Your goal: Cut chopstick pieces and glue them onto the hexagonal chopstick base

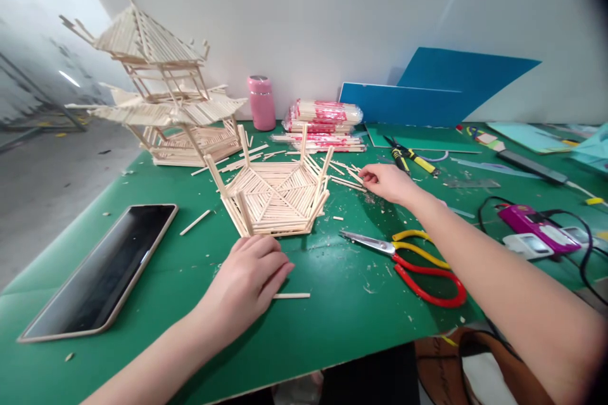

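Observation:
A six-sided stick base (278, 193) with upright posts at its corners stands on the green table. My left hand (251, 275) rests just in front of it, fingers curled and pressed together; what they hold, if anything, is hidden. One loose stick (292, 295) lies beside its fingertips. To the right of the base, my right hand (382, 182) pinches at the end of a pile of short sticks (349, 182); whether a stick is between the fingers is too small to tell. Scissors (389, 247) with red and yellow handles lie open below my right forearm.
A tall stick pagoda (161, 95) stands at the back left, a phone (102, 272) in front. Along the back are a pink bottle (261, 104), wrapped stick bundles (323, 120), pliers (403, 155) and blue boards (403, 103). A purple power strip (539, 228) with cables lies right.

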Tool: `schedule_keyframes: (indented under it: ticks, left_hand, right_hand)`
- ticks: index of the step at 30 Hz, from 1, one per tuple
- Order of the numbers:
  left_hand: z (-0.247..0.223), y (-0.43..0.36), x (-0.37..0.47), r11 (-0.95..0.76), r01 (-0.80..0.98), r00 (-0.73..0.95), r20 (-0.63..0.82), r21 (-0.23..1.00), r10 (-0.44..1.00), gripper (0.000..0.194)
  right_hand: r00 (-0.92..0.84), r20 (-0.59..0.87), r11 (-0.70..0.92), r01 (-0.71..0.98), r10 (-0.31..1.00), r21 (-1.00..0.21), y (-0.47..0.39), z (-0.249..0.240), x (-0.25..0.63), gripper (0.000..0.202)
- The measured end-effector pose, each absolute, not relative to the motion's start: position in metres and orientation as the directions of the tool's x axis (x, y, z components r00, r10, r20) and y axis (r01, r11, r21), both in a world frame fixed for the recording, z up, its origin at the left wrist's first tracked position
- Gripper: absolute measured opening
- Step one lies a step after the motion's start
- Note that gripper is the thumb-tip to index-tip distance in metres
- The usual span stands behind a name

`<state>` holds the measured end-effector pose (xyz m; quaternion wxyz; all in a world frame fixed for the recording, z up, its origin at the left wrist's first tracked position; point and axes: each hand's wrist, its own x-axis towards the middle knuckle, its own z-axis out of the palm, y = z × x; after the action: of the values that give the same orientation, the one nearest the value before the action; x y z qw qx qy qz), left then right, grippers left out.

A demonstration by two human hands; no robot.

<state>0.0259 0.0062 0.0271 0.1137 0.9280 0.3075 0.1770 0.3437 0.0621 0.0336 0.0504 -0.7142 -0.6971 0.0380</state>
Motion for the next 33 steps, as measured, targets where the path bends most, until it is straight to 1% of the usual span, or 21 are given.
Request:
schedule_keyframes:
  ticks: [3, 6, 11, 14, 16, 19, 23, 26, 29, 33]
  left_hand:
    - [0.022, 0.001, 0.031, -0.792, 0.522, 0.759, 0.251, 0.315, 0.6, 0.025]
    - [0.015, -0.002, 0.03, -0.796, 0.534, 0.764, 0.241, 0.286, 0.599, 0.025]
    - [0.007, -0.002, 0.029, -0.807, 0.539, 0.761, 0.269, 0.242, 0.59, 0.026]
    - [0.006, -0.003, 0.029, -0.816, 0.531, 0.769, 0.277, 0.227, 0.577, 0.025]
    - [0.006, -0.004, 0.029, -0.818, 0.527, 0.77, 0.277, 0.231, 0.574, 0.025]
    - [0.004, -0.004, 0.028, -0.819, 0.522, 0.764, 0.295, 0.24, 0.574, 0.025]
    - [0.003, -0.003, 0.028, -0.823, 0.515, 0.756, 0.325, 0.24, 0.568, 0.026]
    - [0.003, -0.003, 0.028, -0.819, 0.52, 0.754, 0.319, 0.243, 0.574, 0.026]
    - [0.003, -0.003, 0.028, -0.811, 0.529, 0.753, 0.303, 0.248, 0.584, 0.026]
    - [0.002, -0.004, 0.027, -0.803, 0.535, 0.755, 0.278, 0.262, 0.594, 0.027]
  right_hand:
    - [-0.036, -0.061, 0.03, 0.995, 0.998, -0.098, 0.066, 0.032, 0.336, 0.027]
    - [-0.058, -0.12, 0.053, 0.997, 0.991, -0.049, 0.072, 0.035, 0.329, 0.028]
    - [-0.03, -0.188, 0.038, 0.999, 0.982, 0.037, 0.079, 0.041, 0.321, 0.028]
    - [-0.011, -0.224, 0.023, 0.999, 0.975, 0.05, 0.083, 0.04, 0.316, 0.029]
    - [-0.007, -0.246, 0.015, 0.999, 0.969, 0.031, 0.087, 0.041, 0.315, 0.029]
    - [-0.014, -0.242, 0.004, 0.999, 0.97, -0.041, 0.092, 0.05, 0.324, 0.029]
    - [0.016, -0.108, -0.034, 0.985, 0.994, -0.17, 0.096, 0.076, 0.35, 0.026]
    - [0.044, -0.037, -0.053, 0.966, 0.998, -0.254, 0.093, 0.089, 0.364, 0.031]
    - [0.019, -0.056, -0.035, 0.951, 0.998, -0.307, 0.09, 0.087, 0.363, 0.026]
    - [-0.022, -0.112, -0.015, 0.947, 0.993, -0.321, 0.091, 0.073, 0.349, 0.024]
